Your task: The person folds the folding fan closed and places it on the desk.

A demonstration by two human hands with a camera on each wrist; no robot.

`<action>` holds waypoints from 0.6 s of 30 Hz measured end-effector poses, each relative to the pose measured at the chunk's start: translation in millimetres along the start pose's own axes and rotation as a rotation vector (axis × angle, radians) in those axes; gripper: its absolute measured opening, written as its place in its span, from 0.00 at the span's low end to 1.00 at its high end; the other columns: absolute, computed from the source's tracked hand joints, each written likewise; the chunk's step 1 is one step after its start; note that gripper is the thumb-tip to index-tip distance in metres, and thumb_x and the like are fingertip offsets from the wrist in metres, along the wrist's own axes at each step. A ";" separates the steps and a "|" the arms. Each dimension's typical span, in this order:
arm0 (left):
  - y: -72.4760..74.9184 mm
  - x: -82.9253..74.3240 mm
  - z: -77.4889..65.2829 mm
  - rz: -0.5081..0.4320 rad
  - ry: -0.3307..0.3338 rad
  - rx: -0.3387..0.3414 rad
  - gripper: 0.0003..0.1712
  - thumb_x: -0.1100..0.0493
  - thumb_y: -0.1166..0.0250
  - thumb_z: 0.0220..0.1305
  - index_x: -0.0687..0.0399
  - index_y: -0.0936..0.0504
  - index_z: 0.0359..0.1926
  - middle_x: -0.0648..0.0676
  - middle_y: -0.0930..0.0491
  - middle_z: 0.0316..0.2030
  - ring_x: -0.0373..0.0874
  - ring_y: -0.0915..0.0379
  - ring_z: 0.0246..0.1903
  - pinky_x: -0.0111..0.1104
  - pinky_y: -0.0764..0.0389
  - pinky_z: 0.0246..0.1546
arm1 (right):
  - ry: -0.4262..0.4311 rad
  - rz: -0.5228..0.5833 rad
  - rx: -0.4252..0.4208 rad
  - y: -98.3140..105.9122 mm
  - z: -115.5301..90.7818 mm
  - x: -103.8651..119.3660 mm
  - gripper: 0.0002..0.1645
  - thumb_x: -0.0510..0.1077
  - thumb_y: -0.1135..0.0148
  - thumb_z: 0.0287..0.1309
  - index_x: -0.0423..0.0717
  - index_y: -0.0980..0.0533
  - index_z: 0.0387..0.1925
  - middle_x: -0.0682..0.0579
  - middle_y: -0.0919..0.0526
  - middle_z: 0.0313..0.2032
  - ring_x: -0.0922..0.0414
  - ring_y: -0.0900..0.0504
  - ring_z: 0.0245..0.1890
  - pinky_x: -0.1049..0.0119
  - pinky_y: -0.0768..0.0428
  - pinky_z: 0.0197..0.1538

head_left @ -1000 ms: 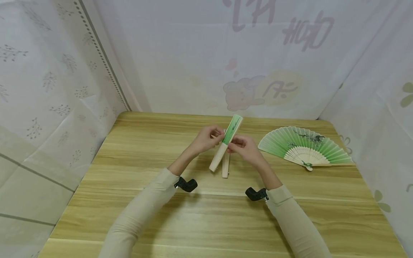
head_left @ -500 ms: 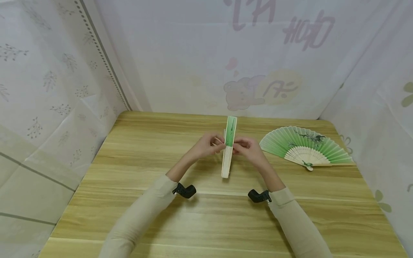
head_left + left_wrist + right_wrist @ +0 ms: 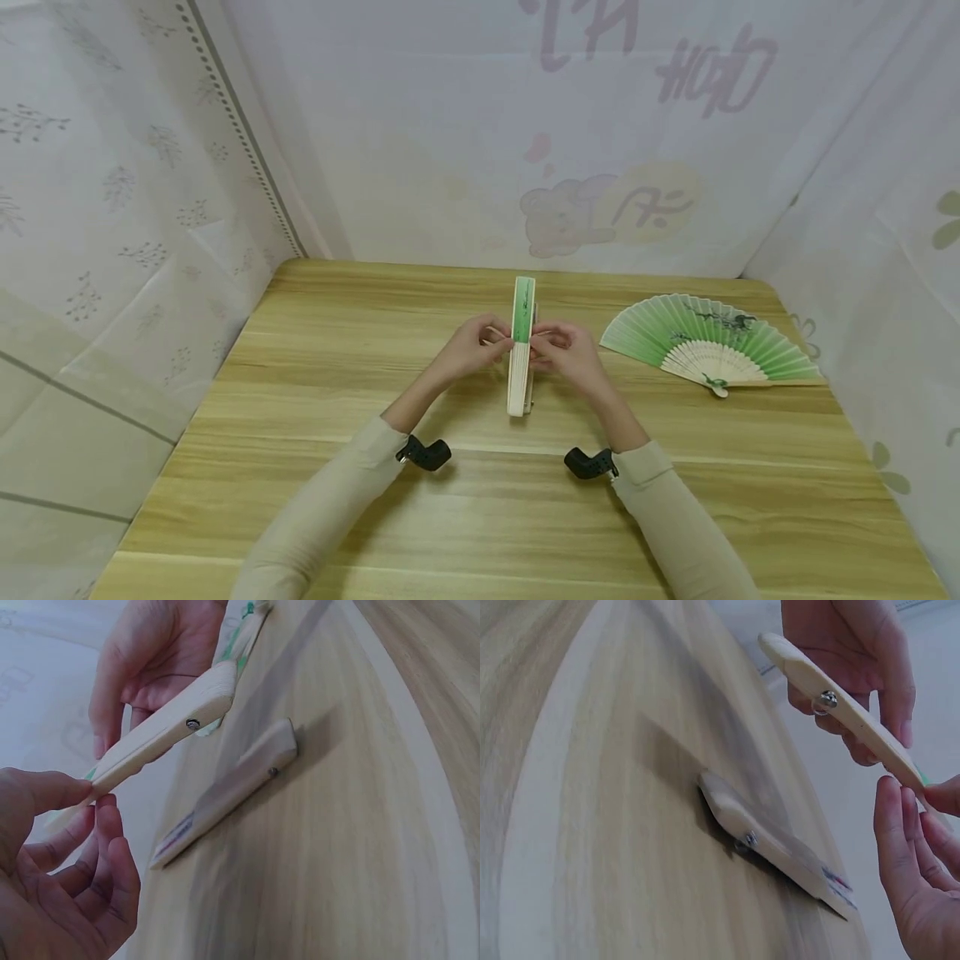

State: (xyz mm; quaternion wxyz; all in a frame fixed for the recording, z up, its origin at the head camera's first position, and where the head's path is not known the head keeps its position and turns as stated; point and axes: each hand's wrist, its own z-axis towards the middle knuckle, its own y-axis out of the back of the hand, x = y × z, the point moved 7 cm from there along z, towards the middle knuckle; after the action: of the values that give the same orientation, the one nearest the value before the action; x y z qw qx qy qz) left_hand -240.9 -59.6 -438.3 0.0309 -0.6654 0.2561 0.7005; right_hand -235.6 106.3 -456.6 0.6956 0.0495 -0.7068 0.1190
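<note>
A folded hand fan (image 3: 522,333) with green cloth and pale wooden ribs is held above the table between both hands. My left hand (image 3: 474,343) pinches its left side between thumb and fingers; my right hand (image 3: 572,354) pinches the right side at about the same height. The wrist views show the metal rivet at the fan's base, and the right one also a small ring. Below it a second folded fan (image 3: 232,795) lies on the wooden table, mostly hidden from the head view by the held one.
An unfolded green fan (image 3: 712,342) with a dark branch print lies at the right of the table (image 3: 480,517). Printed white cloths (image 3: 420,133) hang behind and at both sides. A black wrist camera (image 3: 426,453) sits at each cuff.
The held fan has turned from a slant to nearly upright in the head view and shifted slightly left. Both hands moved with it, keeping their pinch. The other fans have not moved.
</note>
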 end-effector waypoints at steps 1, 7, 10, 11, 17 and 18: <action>1.2 1.7 -1.2 -0.001 0.004 -0.003 0.09 0.65 0.36 0.71 0.67 0.23 0.48 0.65 0.16 0.38 0.66 0.19 0.37 0.46 0.16 0.36 | 0.001 -0.002 -0.001 -2.3 0.1 0.0 0.16 0.28 0.38 0.67 0.24 0.26 0.54 0.40 0.16 0.37 0.52 0.16 0.34 0.41 0.18 0.46; 7.9 12.9 -8.6 -0.027 0.025 -0.006 0.09 0.66 0.37 0.71 0.68 0.24 0.48 0.64 0.17 0.37 0.64 0.18 0.36 0.52 0.17 0.39 | 0.001 -0.033 0.016 -14.4 2.5 -5.5 0.18 0.29 0.38 0.68 0.27 0.28 0.56 0.38 0.16 0.37 0.53 0.16 0.34 0.45 0.16 0.43; 11.3 17.7 -11.8 -0.031 0.039 -0.014 0.09 0.65 0.36 0.71 0.67 0.23 0.47 0.65 0.16 0.37 0.64 0.18 0.36 0.50 0.17 0.38 | 0.015 -0.055 0.035 -19.4 3.7 -8.7 0.18 0.29 0.38 0.67 0.28 0.27 0.56 0.37 0.16 0.39 0.52 0.16 0.34 0.45 0.16 0.43; 12.7 19.3 -12.8 -0.031 0.043 -0.018 0.09 0.65 0.36 0.71 0.67 0.23 0.47 0.64 0.16 0.37 0.63 0.18 0.36 0.49 0.17 0.37 | 0.020 -0.062 0.045 -21.0 4.0 -9.7 0.18 0.29 0.38 0.67 0.28 0.27 0.57 0.36 0.16 0.39 0.51 0.15 0.34 0.45 0.16 0.42; 22.6 22.7 -19.1 -0.027 0.065 -0.053 0.10 0.64 0.36 0.71 0.67 0.23 0.48 0.67 0.16 0.37 0.64 0.21 0.34 0.44 0.20 0.32 | 0.017 -0.098 0.130 -32.7 2.5 -12.7 0.24 0.29 0.37 0.66 0.32 0.28 0.63 0.35 0.17 0.42 0.48 0.15 0.36 0.48 0.14 0.39; 24.4 22.9 -19.7 -0.028 0.064 -0.061 0.10 0.65 0.37 0.71 0.67 0.23 0.48 0.68 0.16 0.37 0.64 0.21 0.33 0.44 0.20 0.32 | 0.014 -0.102 0.139 -34.5 2.5 -13.6 0.26 0.29 0.37 0.66 0.33 0.29 0.64 0.35 0.17 0.42 0.48 0.14 0.36 0.48 0.14 0.39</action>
State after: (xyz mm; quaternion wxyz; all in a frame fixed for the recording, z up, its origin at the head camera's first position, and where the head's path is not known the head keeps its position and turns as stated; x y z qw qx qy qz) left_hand -234.8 -95.5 -451.9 0.0124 -0.6915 0.2261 0.6860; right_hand -229.6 71.1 -466.8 0.7006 0.1330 -0.6884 0.1325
